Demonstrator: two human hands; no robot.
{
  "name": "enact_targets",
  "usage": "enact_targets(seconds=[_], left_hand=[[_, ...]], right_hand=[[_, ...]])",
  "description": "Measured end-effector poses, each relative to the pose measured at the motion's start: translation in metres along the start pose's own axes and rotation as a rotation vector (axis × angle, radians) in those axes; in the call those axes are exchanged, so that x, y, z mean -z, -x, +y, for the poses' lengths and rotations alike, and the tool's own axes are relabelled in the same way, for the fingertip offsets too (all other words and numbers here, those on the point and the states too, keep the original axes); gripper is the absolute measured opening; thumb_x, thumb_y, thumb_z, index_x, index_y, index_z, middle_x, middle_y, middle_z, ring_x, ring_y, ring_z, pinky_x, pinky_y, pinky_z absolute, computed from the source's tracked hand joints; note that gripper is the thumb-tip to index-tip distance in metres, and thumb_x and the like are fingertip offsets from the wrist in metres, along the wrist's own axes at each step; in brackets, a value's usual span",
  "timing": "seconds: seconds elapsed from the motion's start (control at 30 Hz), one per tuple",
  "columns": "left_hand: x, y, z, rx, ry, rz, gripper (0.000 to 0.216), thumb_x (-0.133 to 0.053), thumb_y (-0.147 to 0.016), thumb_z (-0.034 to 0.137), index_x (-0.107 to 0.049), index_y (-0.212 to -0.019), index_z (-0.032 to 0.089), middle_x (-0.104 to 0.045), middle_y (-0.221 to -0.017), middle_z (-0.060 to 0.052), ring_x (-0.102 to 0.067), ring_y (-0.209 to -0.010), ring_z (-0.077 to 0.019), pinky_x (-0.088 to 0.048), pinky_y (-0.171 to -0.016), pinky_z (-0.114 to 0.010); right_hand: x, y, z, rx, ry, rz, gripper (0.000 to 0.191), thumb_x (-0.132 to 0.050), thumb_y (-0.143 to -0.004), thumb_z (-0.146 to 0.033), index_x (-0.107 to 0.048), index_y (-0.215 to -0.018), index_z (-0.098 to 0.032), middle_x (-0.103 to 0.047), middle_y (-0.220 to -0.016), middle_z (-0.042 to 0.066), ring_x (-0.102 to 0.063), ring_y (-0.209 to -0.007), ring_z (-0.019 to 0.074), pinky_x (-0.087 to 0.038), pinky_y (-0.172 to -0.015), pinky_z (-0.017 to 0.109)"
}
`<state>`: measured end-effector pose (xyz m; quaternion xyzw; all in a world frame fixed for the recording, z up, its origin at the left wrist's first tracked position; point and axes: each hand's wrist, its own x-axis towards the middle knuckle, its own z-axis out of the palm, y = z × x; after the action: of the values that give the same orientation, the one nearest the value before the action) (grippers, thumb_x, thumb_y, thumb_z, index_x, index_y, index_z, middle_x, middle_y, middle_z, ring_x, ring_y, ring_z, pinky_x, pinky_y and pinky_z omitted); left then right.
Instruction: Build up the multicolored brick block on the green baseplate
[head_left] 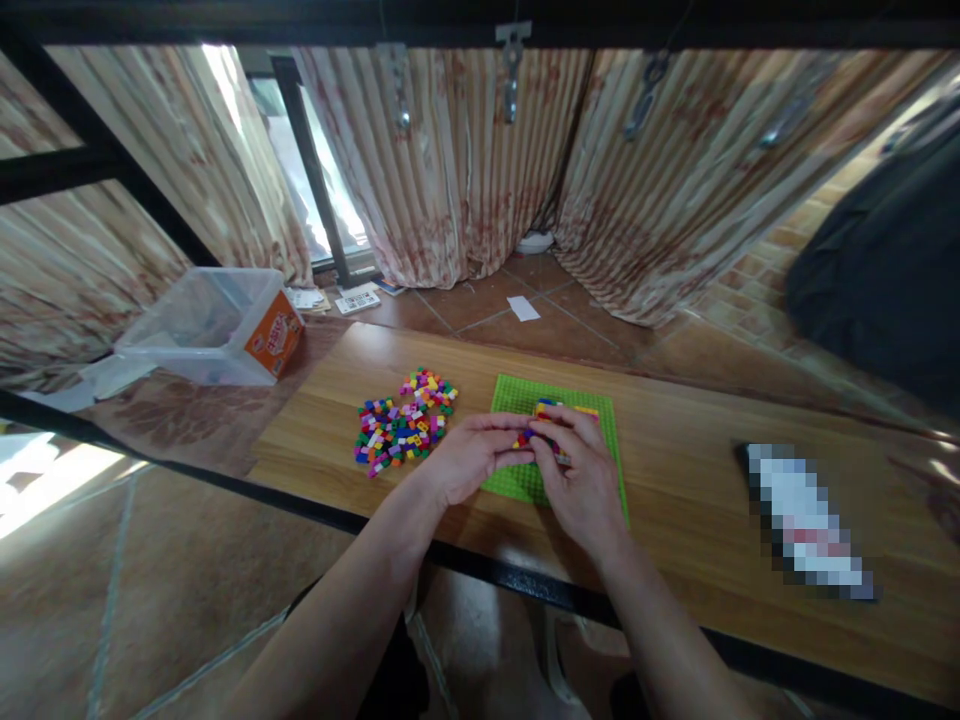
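Both hands meet over a green studded baseplate [525, 487] on the wooden table. My left hand [472, 455] comes in from the left, its fingers closed around small toy bricks [523, 438] in red, yellow and dark blue. My right hand [577, 475] has its fingers curled in from the other side, thumb and fingertips pressed to the same bricks. More bricks in blue, yellow and red [546, 405] show just behind the right fingers; the hand partly hides them. To the left lies a loose pile of small colourful bricks [397, 432].
A clear plastic bin [202, 310] with an orange label stands beyond the table's left end. On the table's right lies a dark-edged object [810, 520], its face blurred out. Black frame bars cross the top and left. Patterned curtains [465, 180] hang behind.
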<state>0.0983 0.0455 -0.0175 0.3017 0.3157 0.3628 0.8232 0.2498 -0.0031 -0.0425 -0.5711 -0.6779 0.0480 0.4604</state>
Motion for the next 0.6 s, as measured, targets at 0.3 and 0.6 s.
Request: enact_targets(seconds=[0.3, 0.6], left_hand=[[0.0013, -0.0018, -0.0024, -0.007, -0.077, -0.007, 0.019, -0.071, -0.074, 0.006, -0.074, -0.092, 0.011, -0.074, -0.092, -0.007, -0.068, -0.078, -0.0121, -0.054, -0.083, -0.028], [0.0022, -0.0035, -0.0042, -0.011, -0.13, -0.02, 0.026, -0.08, -0.068, 0.015, -0.074, -0.093, 0.012, -0.073, -0.089, -0.005, -0.066, -0.078, -0.0107, -0.052, -0.079, -0.025]], right_hand=[[0.0019, 0.0008, 0.001, 0.004, -0.019, -0.03, 0.019, -0.057, -0.093, -0.029, -0.072, -0.106, -0.026, -0.062, -0.125, 0.009, -0.058, -0.118, 0.0253, -0.048, -0.101, 0.052], [0.0029, -0.0003, -0.0008, -0.033, -0.139, -0.034, 0.017, -0.059, -0.092, -0.03, -0.072, -0.102, -0.026, -0.065, -0.121, 0.009, -0.06, -0.115, 0.0234, -0.05, -0.099, 0.049]])
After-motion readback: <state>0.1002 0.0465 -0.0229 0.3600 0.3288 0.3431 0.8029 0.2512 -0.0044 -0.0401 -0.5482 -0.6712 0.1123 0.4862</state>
